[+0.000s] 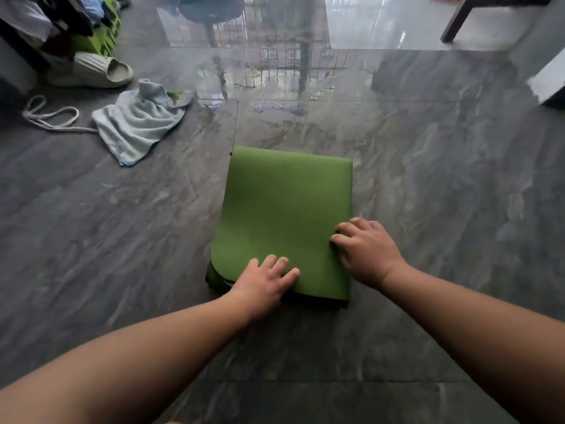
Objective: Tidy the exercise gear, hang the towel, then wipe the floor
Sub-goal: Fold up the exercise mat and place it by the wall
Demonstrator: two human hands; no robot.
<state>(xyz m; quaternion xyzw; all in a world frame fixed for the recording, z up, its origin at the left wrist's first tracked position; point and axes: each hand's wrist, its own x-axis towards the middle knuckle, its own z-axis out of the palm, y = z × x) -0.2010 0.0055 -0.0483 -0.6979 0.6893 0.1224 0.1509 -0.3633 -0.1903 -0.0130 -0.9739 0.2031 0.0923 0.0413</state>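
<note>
The step in hand looks like the first one, tidying the exercise gear: a green exercise mat (286, 215) lies on the grey floor (428, 179) in the middle of the scene, with a rolled or folded part at its near edge and a flat stretch running away to the far side. The left hand (263, 283) rests on the near left part of that bundle with fingers spread and fairly straight, pressing down, not gripping. The right hand (367, 252) lies on the near right edge, its fingers bent and pressing into the mat; whether they hook round the edge I cannot tell. The next move probably calls for both hands pushing evenly away, so that the roll stays square. The pale blue towel (137, 123) lies crumpled on the floor at far left, not yet hung, beside a white cord (52, 117) and a slipper (101, 70).
</note>
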